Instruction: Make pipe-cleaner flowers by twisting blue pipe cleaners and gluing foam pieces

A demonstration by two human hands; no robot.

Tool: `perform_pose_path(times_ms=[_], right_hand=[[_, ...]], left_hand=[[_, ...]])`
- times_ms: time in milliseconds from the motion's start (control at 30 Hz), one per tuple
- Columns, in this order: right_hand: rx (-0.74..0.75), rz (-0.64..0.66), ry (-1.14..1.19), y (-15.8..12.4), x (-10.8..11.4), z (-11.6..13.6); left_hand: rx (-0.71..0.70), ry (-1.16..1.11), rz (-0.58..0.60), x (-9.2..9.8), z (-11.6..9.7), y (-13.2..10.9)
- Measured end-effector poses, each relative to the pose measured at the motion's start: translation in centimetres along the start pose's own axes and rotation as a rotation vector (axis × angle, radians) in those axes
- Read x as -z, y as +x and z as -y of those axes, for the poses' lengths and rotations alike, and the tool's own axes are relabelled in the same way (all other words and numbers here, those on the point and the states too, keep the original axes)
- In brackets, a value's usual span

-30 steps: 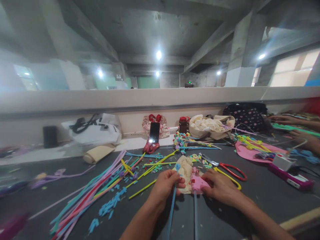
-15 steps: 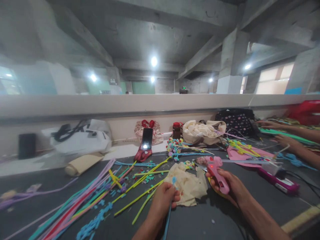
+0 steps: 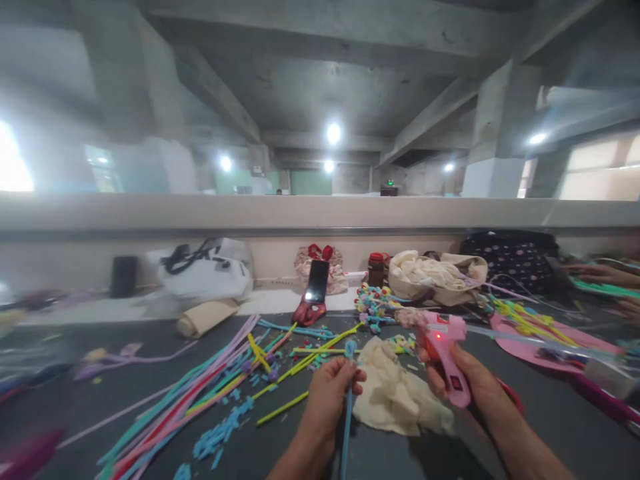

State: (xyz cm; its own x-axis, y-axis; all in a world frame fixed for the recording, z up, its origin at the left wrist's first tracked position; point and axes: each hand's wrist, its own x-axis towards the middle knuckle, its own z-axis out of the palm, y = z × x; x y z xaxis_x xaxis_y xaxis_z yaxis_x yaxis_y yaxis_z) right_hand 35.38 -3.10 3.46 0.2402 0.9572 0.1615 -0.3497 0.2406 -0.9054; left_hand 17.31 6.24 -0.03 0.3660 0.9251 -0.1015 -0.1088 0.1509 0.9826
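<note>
My left hand (image 3: 325,397) pinches a blue pipe cleaner (image 3: 347,427), its small curled end above my fingertips and its stem hanging below. My right hand (image 3: 480,380) is wrapped round the handle of a pink hot glue gun (image 3: 453,367). A red light glows on the gun's side, and its nozzle points left, with a clear glue stick (image 3: 515,335) out the back. Between my hands lies a crumpled cream cloth (image 3: 393,393). Behind my right wrist shows a red curved piece (image 3: 513,395) that I cannot make out fully.
Many coloured pipe cleaners (image 3: 200,383) and cut blue bits (image 3: 223,430) spread leftward. A phone (image 3: 317,280) leans at the back, beside finished-looking beaded sprigs (image 3: 373,303), a dark red bottle (image 3: 377,270) and a fabric basket (image 3: 470,267). A co-worker's hand (image 3: 595,272) is at far right.
My view has swung left, shifting the scene rightward. The glue gun stays in my right hand and the blue pipe cleaner in my left. The cloth looks bunched differently.
</note>
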Motion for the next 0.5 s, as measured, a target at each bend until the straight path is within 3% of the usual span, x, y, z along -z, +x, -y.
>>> perform_pose_path(times_ms=[200,333,500], right_hand=[[-0.12,0.185,-0.19,-0.3,-4.3,-2.9],[-0.152,0.184,-0.329,-1.0,-4.5,-4.3],[-0.158,0.097,-0.482,-1.5,-3.5,-4.5]], left_hand=[[0.104,-0.042,-0.003,3.4,-0.7,-0.4],[0.168,-0.069,0.04,4.3,-0.6,-0.6],[0.138,0.007,0.04,3.7,-0.7,-1.1]])
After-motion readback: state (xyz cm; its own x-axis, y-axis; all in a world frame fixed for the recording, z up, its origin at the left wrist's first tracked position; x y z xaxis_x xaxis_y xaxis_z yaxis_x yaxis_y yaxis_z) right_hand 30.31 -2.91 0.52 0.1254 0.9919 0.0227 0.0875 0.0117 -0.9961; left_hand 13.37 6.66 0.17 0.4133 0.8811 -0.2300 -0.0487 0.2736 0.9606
